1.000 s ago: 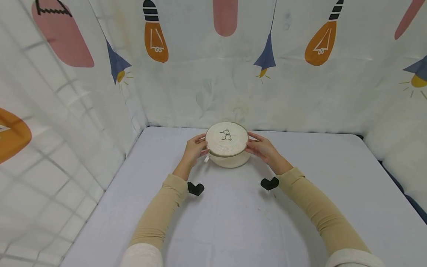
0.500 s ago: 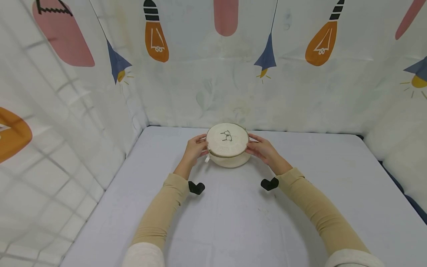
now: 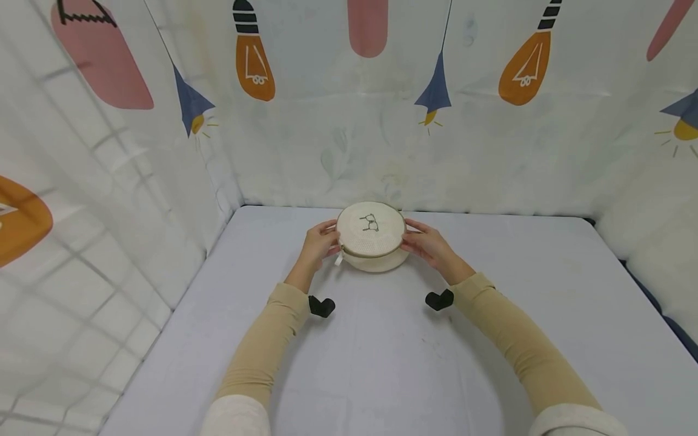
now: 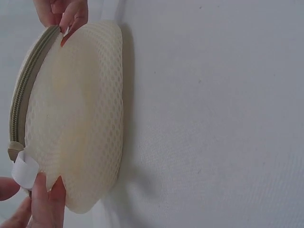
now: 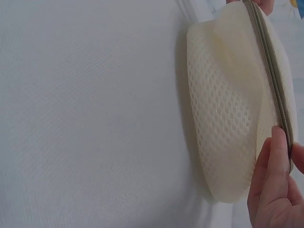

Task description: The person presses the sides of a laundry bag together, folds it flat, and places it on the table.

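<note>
A round cream mesh laundry bag (image 3: 372, 229) stands upright on the table near its far edge, its top marked with a small dark stitched drawing. An olive zipper (image 4: 20, 95) runs round the rim and looks closed where it shows. My left hand (image 3: 317, 243) pinches the rim at the left side, beside the zipper's white pull tab (image 4: 25, 170). From the right, my right hand (image 3: 431, 243) grips the rim, with fingers (image 5: 278, 164) below the zipper and the thumb on the other side. The mesh side wall is creased inward. The bag's inside is hidden.
A white cloth covers the table (image 3: 382, 351). Behind it hangs a pale curtain (image 3: 338, 151) printed with lamps and bulbs, and another sheet closes the left side. Black heart-shaped pieces (image 3: 322, 307) show beside both sleeve cuffs.
The top of the bag has sunk very slightly toward the table. Both hands keep their hold on the rim and have barely moved.
</note>
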Demonstrator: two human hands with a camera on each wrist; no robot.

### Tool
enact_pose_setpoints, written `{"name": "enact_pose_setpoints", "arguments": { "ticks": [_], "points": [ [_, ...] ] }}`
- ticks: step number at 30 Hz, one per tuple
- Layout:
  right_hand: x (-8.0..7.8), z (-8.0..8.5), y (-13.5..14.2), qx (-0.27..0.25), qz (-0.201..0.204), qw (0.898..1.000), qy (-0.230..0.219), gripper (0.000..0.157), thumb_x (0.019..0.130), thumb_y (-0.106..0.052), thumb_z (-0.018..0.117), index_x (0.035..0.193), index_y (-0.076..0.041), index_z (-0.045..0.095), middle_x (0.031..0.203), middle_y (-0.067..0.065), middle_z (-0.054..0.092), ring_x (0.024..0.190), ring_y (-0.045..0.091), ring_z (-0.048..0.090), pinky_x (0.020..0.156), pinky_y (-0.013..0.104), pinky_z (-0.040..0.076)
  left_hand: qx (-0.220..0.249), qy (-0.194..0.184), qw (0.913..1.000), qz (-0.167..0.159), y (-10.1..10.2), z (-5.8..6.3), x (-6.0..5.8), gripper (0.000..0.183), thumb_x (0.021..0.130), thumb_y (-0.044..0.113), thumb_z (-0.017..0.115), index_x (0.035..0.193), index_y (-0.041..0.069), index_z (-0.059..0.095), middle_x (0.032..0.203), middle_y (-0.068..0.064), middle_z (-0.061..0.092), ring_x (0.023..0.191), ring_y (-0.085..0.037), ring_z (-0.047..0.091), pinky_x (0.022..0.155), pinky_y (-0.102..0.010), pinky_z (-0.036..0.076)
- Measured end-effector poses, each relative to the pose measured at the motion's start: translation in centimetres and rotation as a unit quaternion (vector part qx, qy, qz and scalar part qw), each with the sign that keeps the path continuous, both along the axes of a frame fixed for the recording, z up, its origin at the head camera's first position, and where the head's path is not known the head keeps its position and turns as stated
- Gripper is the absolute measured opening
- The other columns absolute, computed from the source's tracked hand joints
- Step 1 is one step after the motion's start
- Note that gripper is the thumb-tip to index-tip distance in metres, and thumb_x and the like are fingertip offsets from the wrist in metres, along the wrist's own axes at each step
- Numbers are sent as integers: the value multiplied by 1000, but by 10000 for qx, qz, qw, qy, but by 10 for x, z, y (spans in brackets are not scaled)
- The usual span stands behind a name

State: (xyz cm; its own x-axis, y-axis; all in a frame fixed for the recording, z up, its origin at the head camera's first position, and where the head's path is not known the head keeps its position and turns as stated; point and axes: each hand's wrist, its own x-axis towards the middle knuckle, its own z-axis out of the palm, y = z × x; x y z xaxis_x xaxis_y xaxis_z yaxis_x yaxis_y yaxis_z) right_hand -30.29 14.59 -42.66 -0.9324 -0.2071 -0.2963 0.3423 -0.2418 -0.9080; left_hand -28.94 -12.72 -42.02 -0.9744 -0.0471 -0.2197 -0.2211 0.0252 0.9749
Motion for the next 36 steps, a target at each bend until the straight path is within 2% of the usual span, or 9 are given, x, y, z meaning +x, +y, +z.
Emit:
{"name": "enact_pose_setpoints", "arguments": {
  "ticks": [18, 29, 36],
  "points": [
    [-3, -3, 1, 65, 7, 10000, 61, 63, 103, 9, 49, 161, -4, 29, 150, 28, 40, 79, 8, 68, 75, 20, 59, -104, -50, 9999, -15, 1, -1, -2, 49, 102, 5, 57, 151, 9, 51, 145, -14, 56, 106, -22, 63, 94, -36, 58],
    [-1, -5, 0, 456, -23, 9990, 29, 63, 103, 8, 50, 161, -6, 31, 154, 29, 39, 77, 6, 67, 74, 18, 59, -247, 43, 9997, -51, 3, 0, 1, 47, 101, 4, 58, 148, 6, 54, 142, -14, 58, 99, -19, 61, 81, -27, 60],
    [-1, -7, -2, 799, -13, 9967, 144, 63, 102, 8, 51, 161, -5, 32, 152, 29, 41, 78, 5, 66, 75, 18, 58, -371, 54, 9993, -94, 2, -1, 0, 46, 101, 4, 57, 147, 4, 54, 142, -16, 58, 100, -21, 61, 84, -29, 60]
  ]
}}
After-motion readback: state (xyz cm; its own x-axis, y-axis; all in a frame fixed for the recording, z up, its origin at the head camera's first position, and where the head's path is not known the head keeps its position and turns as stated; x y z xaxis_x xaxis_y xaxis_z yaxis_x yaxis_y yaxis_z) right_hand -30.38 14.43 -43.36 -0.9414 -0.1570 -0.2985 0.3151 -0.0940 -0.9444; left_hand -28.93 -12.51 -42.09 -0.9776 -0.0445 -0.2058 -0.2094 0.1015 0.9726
